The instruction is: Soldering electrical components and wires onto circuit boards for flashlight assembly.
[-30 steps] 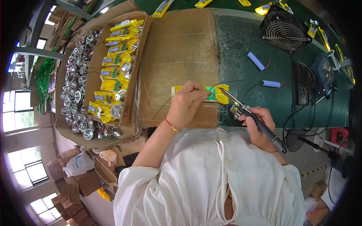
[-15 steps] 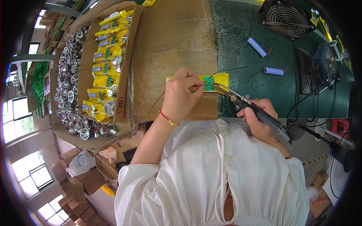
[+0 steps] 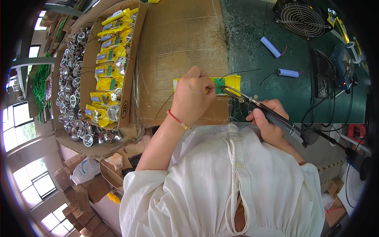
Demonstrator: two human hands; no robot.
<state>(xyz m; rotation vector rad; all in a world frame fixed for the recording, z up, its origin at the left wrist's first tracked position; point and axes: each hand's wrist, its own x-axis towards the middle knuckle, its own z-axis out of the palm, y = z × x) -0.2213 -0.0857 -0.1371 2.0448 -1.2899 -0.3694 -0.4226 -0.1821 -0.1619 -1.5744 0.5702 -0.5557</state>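
My left hand [image 3: 192,94] is closed in a pinch over a yellow plastic housing [image 3: 233,82], its fingertips at the left edge of a small green circuit board [image 3: 219,83]. What the fingertips grip is hidden. Gripped in my right hand [image 3: 273,133] is a black-handled soldering iron [image 3: 279,120] with a thin metal tube alongside its shaft. The iron's tip points left and meets the board, close to my left fingertips. One thin dark wire [image 3: 241,72] runs from the board to the upper right; another comes out from under my left hand toward the lower left.
The housing lies on a cardboard sheet [image 3: 177,35] over a green table [image 3: 252,47]. Two purple cylindrical batteries [image 3: 288,73] with wires lie at the right, near a fan [image 3: 302,19]. Left stands a cardboard box [image 3: 132,71] of yellow assemblies, beside many shiny reflector cups [image 3: 73,100].
The iron's tip has shifted slightly left and up on the board, and my right hand with it. My left hand stays pinched, its fingertips slightly farther right.
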